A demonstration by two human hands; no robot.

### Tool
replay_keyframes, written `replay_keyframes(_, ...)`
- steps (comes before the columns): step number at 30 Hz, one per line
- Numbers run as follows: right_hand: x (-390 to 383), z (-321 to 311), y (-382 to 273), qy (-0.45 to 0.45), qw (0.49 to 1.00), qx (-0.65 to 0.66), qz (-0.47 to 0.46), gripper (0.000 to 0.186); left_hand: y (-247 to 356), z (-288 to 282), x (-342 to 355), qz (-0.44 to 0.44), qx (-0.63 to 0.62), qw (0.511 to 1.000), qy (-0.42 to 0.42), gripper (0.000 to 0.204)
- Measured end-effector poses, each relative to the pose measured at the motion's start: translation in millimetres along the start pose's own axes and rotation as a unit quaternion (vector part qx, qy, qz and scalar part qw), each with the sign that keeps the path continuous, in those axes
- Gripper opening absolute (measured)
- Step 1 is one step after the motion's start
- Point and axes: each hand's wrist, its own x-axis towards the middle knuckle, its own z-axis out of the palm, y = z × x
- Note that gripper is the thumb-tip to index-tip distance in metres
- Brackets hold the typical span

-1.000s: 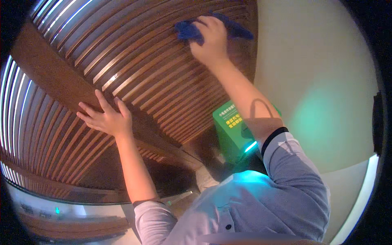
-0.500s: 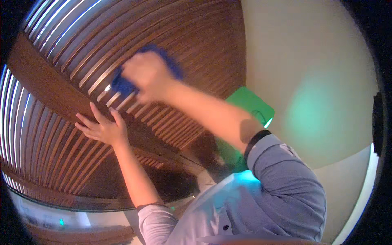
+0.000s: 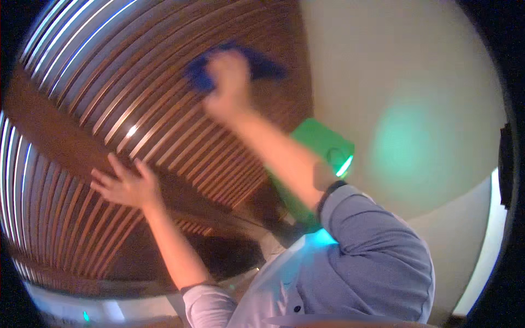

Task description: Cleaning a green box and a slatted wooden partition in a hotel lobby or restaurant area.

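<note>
Two hands on slatted wood wall (image 3: pixel 164 82): left hand (image 3: pixel 124 186) flat-open, right hand (image 3: pixel 229 76) gripping blue cloth (image 3: pixel 257 60).

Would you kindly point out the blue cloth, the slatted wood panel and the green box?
blue cloth (image 3: pixel 262 64), head view, its right flap beside the hand.
slatted wood panel (image 3: pixel 136 71), head view, bare slats.
green box (image 3: pixel 320 142), head view, its top face.

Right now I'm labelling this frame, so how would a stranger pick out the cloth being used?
Start at the brown slatted wooden wall filling the left side. Near its top, the right hand presses a crumpled blue cloth against the slats. It is the only blue, soft thing there; the green box lies lower.
</note>
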Motion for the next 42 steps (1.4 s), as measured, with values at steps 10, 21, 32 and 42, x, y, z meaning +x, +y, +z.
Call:
replay_keyframes(10,-52.5,41.1,9.3,-0.214,0.916,0.245,-0.235,0.055,6.4,6.2,-3.1,0.002,-0.001,1.000,-0.006,0.064)
replay_keyframes(21,12.7,-40.0,121.6,0.018,0.991,-0.119,0.057,0.049,6.3,5.9,1.4,-0.001,-0.024,1.000,-0.013,0.067)
replay_keyframes(32,-37.4,36.6,-149.2,-0.151,0.986,0.064,0.022,0.068,0.7,2.0,2.4,-0.041,-0.097,0.994,-0.028,0.057)
replay_keyframes(42,-7.7,-6.2,-79.3,-0.148,0.986,0.073,-0.009,0.068,3.4,-7.0,2.9,-0.056,-0.094,0.994,-0.016,0.058)
